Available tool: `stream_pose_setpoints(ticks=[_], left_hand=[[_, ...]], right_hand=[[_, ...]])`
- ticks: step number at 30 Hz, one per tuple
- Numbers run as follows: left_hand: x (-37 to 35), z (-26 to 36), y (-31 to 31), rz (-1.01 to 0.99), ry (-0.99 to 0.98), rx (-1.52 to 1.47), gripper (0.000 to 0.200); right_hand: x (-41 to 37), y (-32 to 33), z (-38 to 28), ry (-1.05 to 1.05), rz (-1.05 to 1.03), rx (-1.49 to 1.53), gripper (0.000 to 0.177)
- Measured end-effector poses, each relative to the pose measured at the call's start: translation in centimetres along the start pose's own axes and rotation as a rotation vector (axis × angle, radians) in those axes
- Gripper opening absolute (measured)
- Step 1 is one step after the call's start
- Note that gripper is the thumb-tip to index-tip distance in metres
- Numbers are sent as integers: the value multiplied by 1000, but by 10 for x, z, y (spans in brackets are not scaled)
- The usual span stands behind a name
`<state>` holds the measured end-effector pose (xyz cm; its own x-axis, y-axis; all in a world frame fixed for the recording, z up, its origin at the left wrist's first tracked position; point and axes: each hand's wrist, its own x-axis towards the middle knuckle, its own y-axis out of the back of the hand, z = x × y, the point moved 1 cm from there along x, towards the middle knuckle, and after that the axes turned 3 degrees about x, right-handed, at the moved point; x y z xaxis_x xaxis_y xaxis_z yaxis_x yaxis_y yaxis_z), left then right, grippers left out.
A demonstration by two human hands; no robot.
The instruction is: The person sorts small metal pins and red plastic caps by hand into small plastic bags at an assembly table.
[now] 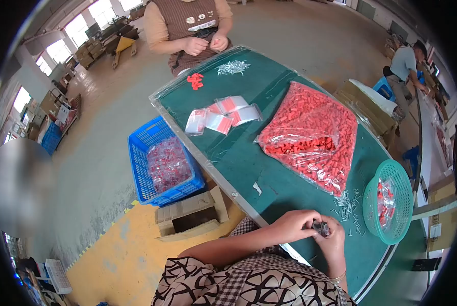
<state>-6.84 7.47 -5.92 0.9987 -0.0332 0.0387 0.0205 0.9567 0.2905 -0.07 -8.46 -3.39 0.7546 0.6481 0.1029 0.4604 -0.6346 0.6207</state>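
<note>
At the near edge of the green table, my left hand and my right hand meet with fingers closed around a small dark, shiny object. Its exact kind is too small to make out. Just beyond my right hand lies a scatter of thin silvery screws or pins. Past those rests a large clear bag full of small red plastic pieces. A small white scrap lies on the tabletop ahead of my left hand.
A green basket holding bagged red pieces stands at right. Small zip bags, loose red pieces and more silvery pins lie farther off, near a co-worker's hands. Left of the table are a blue crate and cardboard box.
</note>
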Motion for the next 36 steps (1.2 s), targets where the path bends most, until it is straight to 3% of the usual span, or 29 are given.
stream_pose_setpoints(ticks=[3, 10, 17, 20, 24, 28, 34, 36], left_hand=[[0, -9, -3, 67, -125, 98, 33], [5, -16, -14, -147, -173, 189, 30], [8, -12, -18, -192, -238, 240, 19], [12, -13, -26, -184, -363, 266, 10], [17, -9, -32, -219, -434, 264, 8], [17, 10, -30, -171, -428, 360, 6], [19, 7, -36, -230, -391, 426, 12], [20, 7, -38, -233, -373, 398, 17]], right_hand=[[1, 1, 2, 7, 20, 44, 42], [-3, 3, 0, 3, 3, 31, 45], [-21, 8, 7, -80, 101, 93, 47], [-28, 16, 22, -115, 2, 109, 49], [-35, 22, 21, -243, -69, 373, 48], [-42, 26, 26, -268, -51, 476, 46], [-40, 39, 22, -224, -120, 338, 39], [-43, 38, 32, -309, -116, 439, 39]])
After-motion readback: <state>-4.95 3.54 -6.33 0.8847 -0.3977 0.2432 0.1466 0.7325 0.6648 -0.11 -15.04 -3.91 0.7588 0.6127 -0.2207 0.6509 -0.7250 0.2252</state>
